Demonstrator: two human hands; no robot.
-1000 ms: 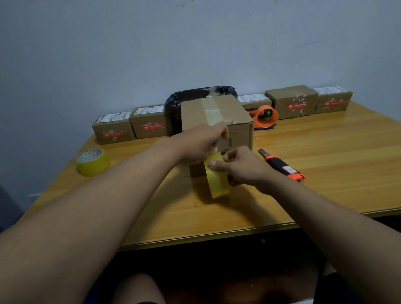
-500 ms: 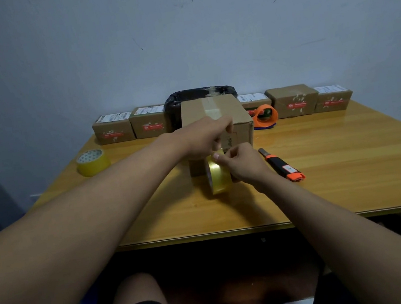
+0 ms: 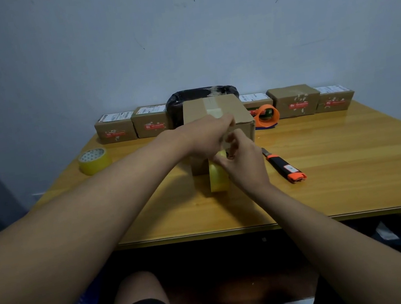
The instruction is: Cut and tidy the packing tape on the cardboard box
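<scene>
A brown cardboard box point(image 3: 237, 111) stands mid-table with a strip of clear packing tape point(image 3: 211, 106) along its top. My left hand point(image 3: 202, 136) lies over the box's near top edge, fingers curled down onto the tape. My right hand point(image 3: 243, 161) is at the box's near face, pinching the yellow tape roll point(image 3: 217, 179), which stands on edge in front of the box. The stretch of tape between roll and box is hidden by my fingers. An orange and black utility knife point(image 3: 284, 166) lies on the table to the right of my right hand.
Several small brown parcels point(image 3: 115, 127) line the back edge against the wall, with a black-lined bin point(image 3: 181, 97) behind the box. An orange tape dispenser point(image 3: 266, 115) sits at the back right. A second yellow tape roll point(image 3: 93, 160) lies flat at the left.
The tape roll was turned about in my right hand and stands edge-on again in front of the box. My right hand rose slightly toward my left hand at the box's near edge.
</scene>
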